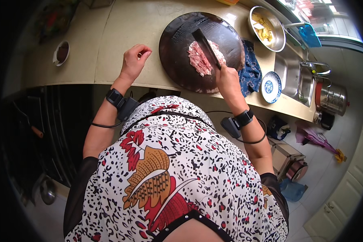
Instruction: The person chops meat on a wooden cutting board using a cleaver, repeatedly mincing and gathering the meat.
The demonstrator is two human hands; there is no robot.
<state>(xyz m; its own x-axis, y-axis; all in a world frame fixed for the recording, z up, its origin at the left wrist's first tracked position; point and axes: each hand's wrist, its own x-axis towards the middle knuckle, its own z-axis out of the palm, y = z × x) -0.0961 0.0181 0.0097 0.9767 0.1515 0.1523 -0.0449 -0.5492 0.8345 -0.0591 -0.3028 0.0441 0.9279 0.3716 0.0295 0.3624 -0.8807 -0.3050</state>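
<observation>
My right hand grips the handle of a dark cleaver. Its blade stands edge-down in a flattened patch of minced meat, pink with white fatty bits. Meat shows on both sides of the blade. Beneath lies a thick, round, dark chopping board, wet-looking at the back. Left of the board, my left hand hovers above the counter near its front edge, fingers loosely curled and a small gap inside the thumb. Nothing is visible in it.
A blue patterned cloth sticks out from under the board's right side. Beyond it are a steel bowl of yellowish pieces, a blue-and-white plate and a steel sink. A small white dish sits far left on the counter.
</observation>
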